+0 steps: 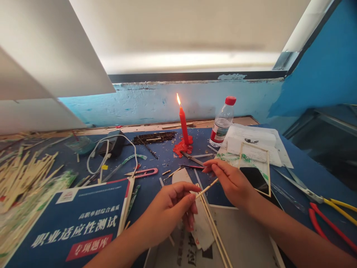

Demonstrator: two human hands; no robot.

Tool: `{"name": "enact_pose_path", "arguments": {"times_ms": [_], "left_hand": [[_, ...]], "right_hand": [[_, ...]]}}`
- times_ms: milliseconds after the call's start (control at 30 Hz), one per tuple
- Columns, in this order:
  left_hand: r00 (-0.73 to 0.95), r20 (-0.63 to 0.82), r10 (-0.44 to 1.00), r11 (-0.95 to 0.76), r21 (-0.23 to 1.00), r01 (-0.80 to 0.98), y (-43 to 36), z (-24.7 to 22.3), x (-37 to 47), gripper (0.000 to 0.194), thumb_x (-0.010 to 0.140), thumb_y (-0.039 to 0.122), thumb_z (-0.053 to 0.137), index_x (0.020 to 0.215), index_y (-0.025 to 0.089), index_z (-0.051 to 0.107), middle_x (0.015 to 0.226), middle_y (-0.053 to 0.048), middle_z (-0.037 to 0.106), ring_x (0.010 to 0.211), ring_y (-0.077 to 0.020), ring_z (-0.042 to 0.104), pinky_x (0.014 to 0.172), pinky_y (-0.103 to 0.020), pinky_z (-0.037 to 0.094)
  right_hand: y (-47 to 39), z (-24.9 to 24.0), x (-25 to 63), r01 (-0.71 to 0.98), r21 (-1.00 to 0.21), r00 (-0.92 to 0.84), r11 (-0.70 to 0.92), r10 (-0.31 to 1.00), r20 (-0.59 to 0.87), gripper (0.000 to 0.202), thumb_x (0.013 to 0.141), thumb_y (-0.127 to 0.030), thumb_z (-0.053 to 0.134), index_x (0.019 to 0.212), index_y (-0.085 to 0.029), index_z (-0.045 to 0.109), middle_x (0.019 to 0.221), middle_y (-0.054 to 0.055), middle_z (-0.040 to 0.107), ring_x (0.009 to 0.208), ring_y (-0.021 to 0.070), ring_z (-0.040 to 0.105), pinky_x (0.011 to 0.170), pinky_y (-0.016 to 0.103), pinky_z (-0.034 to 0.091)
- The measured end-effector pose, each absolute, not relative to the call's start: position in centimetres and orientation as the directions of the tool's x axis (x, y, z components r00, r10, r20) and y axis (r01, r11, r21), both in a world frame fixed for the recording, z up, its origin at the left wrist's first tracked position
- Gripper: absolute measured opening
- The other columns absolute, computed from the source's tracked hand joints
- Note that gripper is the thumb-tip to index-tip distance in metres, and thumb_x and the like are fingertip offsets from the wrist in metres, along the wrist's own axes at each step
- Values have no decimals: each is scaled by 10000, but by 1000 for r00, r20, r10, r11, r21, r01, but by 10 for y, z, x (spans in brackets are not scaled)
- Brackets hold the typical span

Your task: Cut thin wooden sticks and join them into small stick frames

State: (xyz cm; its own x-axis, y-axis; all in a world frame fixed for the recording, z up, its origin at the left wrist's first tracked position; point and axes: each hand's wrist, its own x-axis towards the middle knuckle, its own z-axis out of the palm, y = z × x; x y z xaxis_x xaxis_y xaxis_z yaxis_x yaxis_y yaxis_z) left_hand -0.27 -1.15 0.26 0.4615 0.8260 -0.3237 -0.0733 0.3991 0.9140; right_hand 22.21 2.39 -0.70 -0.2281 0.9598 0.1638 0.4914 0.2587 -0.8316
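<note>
Between both hands is a short thin wooden stick (206, 189), slanting up to the right. My left hand (174, 204) pinches its lower left end between thumb and fingers. My right hand (230, 182) is closed around the upper right end. Just beyond the right fingertips lies a narrow blade-like tool (192, 159) pointing at the candle base; I cannot tell whether those fingers touch it. Below the hands, long thin wooden sticks (213, 227) rest on a torn paper strip (202, 229) and a grey-white book or board (240, 238). A red candle (183, 126) burns upright behind, in melted red wax (184, 149).
A water bottle (222, 124), papers (251, 141), phone (254, 179) and thin wooden frame (269, 171) stand or lie right, beside yellow-handled scissors (312, 193) and red handles (318, 223). Left are pink snips (145, 172), a blue book (75, 223), white cable (111, 139) and piled sticks (25, 175).
</note>
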Motion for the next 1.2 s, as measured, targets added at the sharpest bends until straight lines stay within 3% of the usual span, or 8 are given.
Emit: {"name": "enact_pose_path", "arguments": {"times_ms": [233,400,567,700,867,1000,1100,1200], "left_hand": [[282,-271,920,335,919,-209,-2,-4,-3,356,845,402,785,1075,140,708,729,-6,685,586,-142,665,508,-251,573],[317,-304,899,396,872,-288,-2,-5,-4,371,834,370,814,1092,127,702,732,-9,701,592,-157,720,513,-239,577],[351,-318,881,434,839,-328,-4,-3,-3,371,829,352,835,1091,120,711,737,-7,716,574,-151,741,544,-233,596],[343,-320,883,430,843,-322,-4,-4,-3,371,827,347,842,1093,113,731,750,-17,725,618,-161,756,562,-235,609],[320,-332,887,431,845,-318,-3,-4,-3,313,820,335,850,1023,121,746,764,-20,730,674,-169,770,610,-240,619],[319,-342,884,442,835,-328,-2,-2,-2,286,816,333,849,981,129,735,760,-24,736,690,-174,774,621,-238,611],[328,-348,878,450,834,-319,-4,-1,-1,280,822,340,842,969,136,719,761,-25,739,701,-186,780,627,-247,612],[364,-352,862,464,836,-292,-6,0,0,276,832,354,832,944,143,694,751,-24,737,699,-190,782,625,-250,611]], "right_hand": [[30,-17,226,683,-628,-305,372,927,217,292,1016,-196,457,1196,-195,687,1132,117,742,1089,294,639,987,486,470],[28,-23,224,778,-474,-360,413,911,203,333,948,-138,541,1241,-179,695,1140,146,697,1090,330,579,988,525,447],[31,-29,222,823,-429,-334,372,928,165,232,929,-130,555,1088,-167,720,1006,145,651,963,328,567,891,508,462],[34,-29,219,799,-495,-304,341,940,157,171,936,-123,520,982,-170,678,964,131,623,926,310,560,882,493,452],[31,-12,221,677,-687,-209,263,964,163,65,947,-185,518,973,-199,576,985,113,610,946,290,558,903,485,443],[26,1,226,424,-894,-227,147,973,53,100,1006,-305,431,967,-232,485,829,36,616,761,221,609,700,374,516],[23,4,224,200,-978,-319,66,948,-1,90,995,-251,343,968,-240,429,834,14,622,668,172,642,628,325,543],[20,3,220,77,-997,-382,6,924,-24,95,958,-187,375,1003,-229,448,905,10,640,520,102,550,537,276,500]]}}
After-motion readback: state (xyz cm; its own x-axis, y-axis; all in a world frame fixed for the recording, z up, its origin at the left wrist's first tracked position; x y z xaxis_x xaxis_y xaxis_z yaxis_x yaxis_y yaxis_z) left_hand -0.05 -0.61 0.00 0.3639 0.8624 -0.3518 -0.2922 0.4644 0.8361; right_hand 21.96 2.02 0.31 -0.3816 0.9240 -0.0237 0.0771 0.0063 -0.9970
